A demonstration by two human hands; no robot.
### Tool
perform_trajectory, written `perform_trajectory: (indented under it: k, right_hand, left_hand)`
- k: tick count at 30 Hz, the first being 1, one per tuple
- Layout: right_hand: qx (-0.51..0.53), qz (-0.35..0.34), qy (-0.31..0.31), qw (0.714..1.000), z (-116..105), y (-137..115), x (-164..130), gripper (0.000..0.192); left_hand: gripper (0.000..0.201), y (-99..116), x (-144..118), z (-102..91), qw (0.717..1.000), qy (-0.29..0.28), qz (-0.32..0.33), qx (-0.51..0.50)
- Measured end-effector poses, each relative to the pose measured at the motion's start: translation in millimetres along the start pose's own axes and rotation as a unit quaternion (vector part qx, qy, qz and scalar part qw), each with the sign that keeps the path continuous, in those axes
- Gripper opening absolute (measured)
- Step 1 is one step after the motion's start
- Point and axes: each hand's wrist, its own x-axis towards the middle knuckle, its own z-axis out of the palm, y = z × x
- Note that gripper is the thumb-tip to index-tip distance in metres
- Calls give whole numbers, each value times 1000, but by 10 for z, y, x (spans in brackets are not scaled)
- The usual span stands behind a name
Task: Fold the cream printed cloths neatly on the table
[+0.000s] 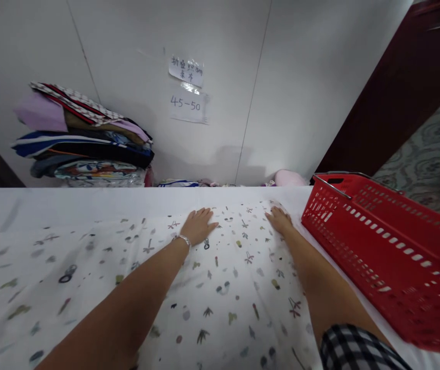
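A white, panelled wall (304,77) fills my view from ten o'clock round to one. Below it, a white tabletop (50,203) runs across from nine o'clock to three. Over much of it lies the white patterned cloth (220,303), spread out nearly flat from the centre down through six o'clock and across to eight, printed with small leaves, rings and sprigs, its far edge just short of the table's back edge. A red plastic basket (381,277) with slotted sides and a metal handle stands at four o'clock, just beyond the cloth's right side. At ten o'clock, by the wall, a stack of folded fabrics (84,146) rises behind the table edge. My black-and-white checked sleeve (358,347) shows between four and five. My left hand (198,226), at seven o'clock, rests palm down on the cloth, fingers spread, gripping nothing. My right hand (279,221), at four o'clock, lies near the cloth's far right corner, fingers loose and unclosed. Two paper notes sit on the wall towards eleven: an upper note (186,71) with handwriting and a lower note (189,108) reading "45-50". A pale bracelet (184,239) circles my left wrist.
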Motion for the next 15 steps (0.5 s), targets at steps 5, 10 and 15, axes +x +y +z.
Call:
perform_trajectory:
  k: [5, 10, 15]
  right_hand:
    - [-26, 2, 1, 1000, 30, -6, 22, 58]
    - [-14, 8, -5, 1000, 1, -58, -13, 59]
    - [9, 6, 51, 999, -87, 98, -295, 50]
  left_hand:
    - [56, 9, -8, 1, 1000, 3, -5, 8]
    - [58, 13, 14, -18, 1000, -9, -11, -4]
    - [68, 69, -125, -152, 997, -49, -35, -53]
